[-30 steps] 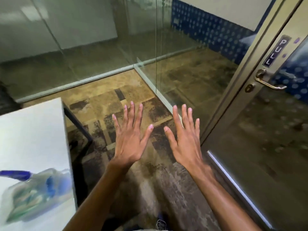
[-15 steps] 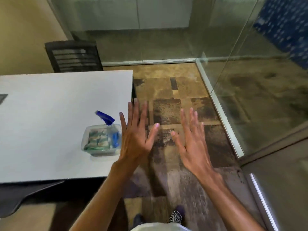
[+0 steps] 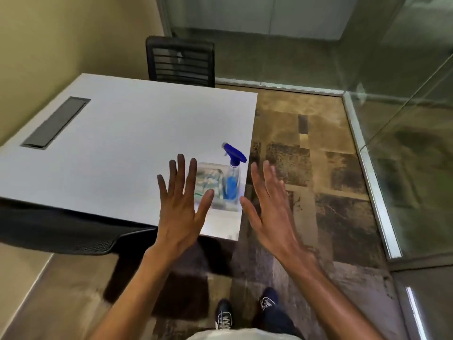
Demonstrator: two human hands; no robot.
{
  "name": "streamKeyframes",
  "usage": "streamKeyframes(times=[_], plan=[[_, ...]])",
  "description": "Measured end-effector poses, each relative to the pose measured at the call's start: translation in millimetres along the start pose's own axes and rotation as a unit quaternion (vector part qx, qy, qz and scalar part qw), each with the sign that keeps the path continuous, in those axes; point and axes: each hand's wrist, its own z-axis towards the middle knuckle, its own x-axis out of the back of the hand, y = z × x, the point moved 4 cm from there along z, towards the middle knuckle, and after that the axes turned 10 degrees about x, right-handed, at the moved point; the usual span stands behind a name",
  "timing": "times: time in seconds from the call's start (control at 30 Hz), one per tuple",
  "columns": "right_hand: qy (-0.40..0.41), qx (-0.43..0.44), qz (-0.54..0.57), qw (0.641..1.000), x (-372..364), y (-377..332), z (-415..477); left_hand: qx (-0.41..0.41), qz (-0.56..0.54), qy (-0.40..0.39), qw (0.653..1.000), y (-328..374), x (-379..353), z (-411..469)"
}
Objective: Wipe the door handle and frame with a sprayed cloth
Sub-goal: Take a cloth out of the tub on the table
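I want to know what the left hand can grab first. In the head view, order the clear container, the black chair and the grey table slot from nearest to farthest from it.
From the left hand:
1. Clear container, right beside its fingers, near the table's corner.
2. Grey table slot, far left on the tabletop.
3. Black chair, beyond the table's far edge.

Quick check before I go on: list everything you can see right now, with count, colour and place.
table: 1, white, left half of view
cable hatch: 1, grey, set in the tabletop, far left
tub: 1, clear, near right corner of the table; contents blurred
spray bottle: 1, clear with blue liquid and blue trigger, standing in the tub
chairs: 2, black; one beyond the table, one tucked under its near edge
glass walls: far side and right
carpet: brown patchwork, floor
shoes: 2, dark, bottom centre
left hand: open, empty, above the table edge
right hand: open, empty, above the carpet
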Motion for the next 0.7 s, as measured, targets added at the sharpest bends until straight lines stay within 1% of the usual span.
streamKeyframes(times=[0.27,0.47,0.7], plan=[[-0.056,0.050,-0.001,0.997,-61.3,-10.7,32.9,0.043,0.033,-0.018,0.998,-62.0,3.5,4.1],[-0.138,0.063,-0.013,0.988,-99.6,1.0,56.8,0.067,0.049,-0.053,0.995,-84.4,-13.5,19.1],[-0.233,0.071,-0.037,0.969,-140.0,28.7,81.5,0.090,0.085,-0.102,0.987,-98.7,-42.0,43.9]])
